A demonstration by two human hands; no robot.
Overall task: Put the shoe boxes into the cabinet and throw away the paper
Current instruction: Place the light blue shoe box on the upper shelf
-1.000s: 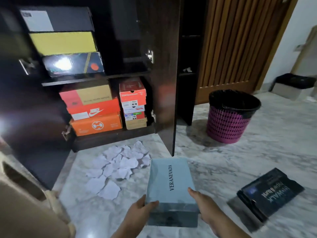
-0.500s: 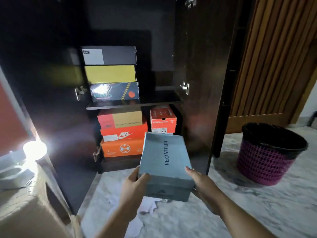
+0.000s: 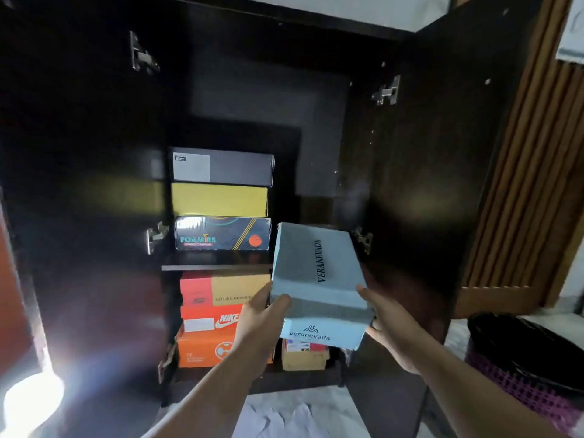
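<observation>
Light blue shoe box (image 3: 316,273) marked VERANEVADA on lid and front end, held in the air in front of the open cabinet (image 3: 316,121), far end tilted up toward the upper shelf (image 3: 218,266), right of the stacks. Left hand (image 3: 260,324) grips the box's near left corner, thumb on the lid, fingers curled under that side, mostly hidden. Right hand (image 3: 384,324) holds the near right corner, thumb along the lid edge, fingers (image 3: 374,325) wrapped under the bottom. Both forearms reach up from the bottom of the view.

Upper shelf, left part: stack of three, black box with white label (image 3: 222,167) on top, yellow box (image 3: 219,200) in the middle, dark FOAMIES box (image 3: 222,233) at the bottom. Below the shelf: red-and-tan box (image 3: 221,289) over orange Nike box (image 3: 208,320) over another orange box (image 3: 202,349), partly behind the left hand. Just under the held box, a small stack, tan box (image 3: 303,358) visible, rest hidden.

Both cabinet doors stand open, metal hinges (image 3: 387,91) on the inner edges. Crumpled white paper (image 3: 284,418) lies on the marble floor (image 3: 316,396) in front of the cabinet, between the arms. Pink mesh bin (image 3: 531,384) with black liner at lower right, near the right door. Slatted wooden panel (image 3: 537,184) at far right. Bright glare at lower left.
</observation>
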